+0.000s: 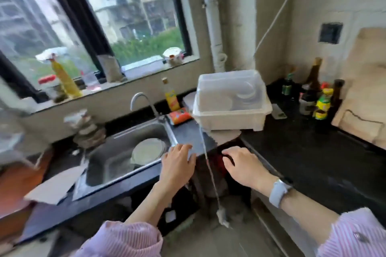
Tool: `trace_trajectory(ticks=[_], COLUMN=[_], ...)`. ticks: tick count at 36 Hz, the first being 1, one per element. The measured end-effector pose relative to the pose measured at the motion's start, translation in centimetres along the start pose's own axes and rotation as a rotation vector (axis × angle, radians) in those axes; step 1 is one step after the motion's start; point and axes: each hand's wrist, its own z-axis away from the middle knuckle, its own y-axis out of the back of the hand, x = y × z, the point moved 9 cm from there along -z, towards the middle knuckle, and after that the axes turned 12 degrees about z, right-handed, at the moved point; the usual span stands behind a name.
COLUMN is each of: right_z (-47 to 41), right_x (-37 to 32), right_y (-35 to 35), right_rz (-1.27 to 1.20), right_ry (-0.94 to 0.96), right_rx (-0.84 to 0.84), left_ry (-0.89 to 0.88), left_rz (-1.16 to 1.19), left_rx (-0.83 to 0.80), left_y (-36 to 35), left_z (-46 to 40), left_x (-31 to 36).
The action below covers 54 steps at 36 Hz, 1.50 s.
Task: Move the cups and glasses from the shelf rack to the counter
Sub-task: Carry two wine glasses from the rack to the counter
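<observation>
Two hands are held out low over the dark stone surface [313, 152], palms down. The left hand [178, 165] lies with fingers spread on the edge beside the steel sink [117, 152]; the right hand [242, 166], a pale watch [278, 192] on its wrist, is seen with fingers loosely bent, nothing gripped. Pink striped sleeves [125, 240] are worn. Cups and glasses cannot be made out; blurred round dishes are seen inside a white plastic rack [231, 102] with a clear lid, set on the surface
</observation>
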Motion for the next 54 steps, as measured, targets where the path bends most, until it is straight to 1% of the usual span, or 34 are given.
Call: trace_trajectory(ticks=[5,10,16,19,22,26,32,36,42,47,49,54], right_z=[-1.3,-0.5,0.5,0.0,-1.4,-4.9,-12.2,-16.3,-20.2,-24.1,-25.8,-30.6], right_x=[-17.3,-31.8,-44.3,-49.4,-54.2,-59.6,-68.6,-73.8,-80.0,-84.4,-86.1,-90.4], right_y=[-6.1,-10.2,-14.6,-16.6,-18.8,-21.9,-25.3,-26.9,-29.7,-33.1,-34.7,-38.3], right_rz=[-0.024,-0.037,-0.017,-0.059,-0.103,-0.135,-0.133,-0.135,-0.116,-0.100,-0.100,-0.150], right_ry=[0.231,0.464,0.686,0.753,0.813,0.829,0.832,0.840,0.876,0.852,0.835,0.727], right_rx=[-0.141,-0.197,-0.252,-0.279,-0.290,-0.305,-0.310,-0.302,-0.283,-0.253,-0.247,-0.232], left_ry=[0.209,0.419,0.613,0.665,0.700,0.719,0.749,0.761,0.765,0.722,0.697,0.659], left_rz=[-0.040,-0.074,-0.010,0.042,0.023,-0.003,0.001,-0.009,-0.072,-0.137,-0.097,0.112], left_rx=[0.150,0.349,0.454,0.513,0.557,0.592,0.575,0.575,0.566,0.520,0.521,0.576], left_y=[12.7,22.4,28.2,30.4,32.7,35.7,41.3,44.3,47.2,49.1,49.8,51.1], left_z=[8.5,16.8,24.3,26.3,27.0,26.0,21.5,19.2,17.2,14.7,13.4,9.6], left_x=[-13.2,-22.0,-30.2,-33.7,-37.3,-42.9,-52.0,-56.9,-63.6,-71.2,-74.6,-83.0])
